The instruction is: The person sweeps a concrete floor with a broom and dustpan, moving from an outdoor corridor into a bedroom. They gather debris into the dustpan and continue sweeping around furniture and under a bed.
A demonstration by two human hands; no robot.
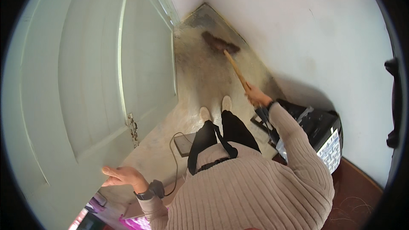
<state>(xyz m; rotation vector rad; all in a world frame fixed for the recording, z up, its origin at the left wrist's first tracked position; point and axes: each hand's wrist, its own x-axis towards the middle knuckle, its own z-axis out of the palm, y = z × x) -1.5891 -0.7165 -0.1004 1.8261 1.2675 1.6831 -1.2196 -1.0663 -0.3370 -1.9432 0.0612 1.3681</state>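
Observation:
My right hand (pixel 257 95) is wrapped around the pale wooden handle (pixel 237 70) of a broom. Its dark reddish-brown bristle head (pixel 220 42) rests on the floor near the corner and looks slightly blurred. On the other side, my left hand (pixel 126 177) is at the free edge of a pale green panelled door (pixel 91 72). The thumb lies against the door's face, and the other fingers are at its edge, their tips partly hidden. A worn metal latch (pixel 133 130) sits on the door edge farther up from this hand.
A black case-like object (pixel 317 123) stands by the white wall (pixel 315 30) at right, with a patterned sheet (pixel 330 151) on its side. Near my feet lies a flat brown box (pixel 184 144), beside a dark cable (pixel 174 157). Bright pink cloth (pixel 136 222) shows at lower left.

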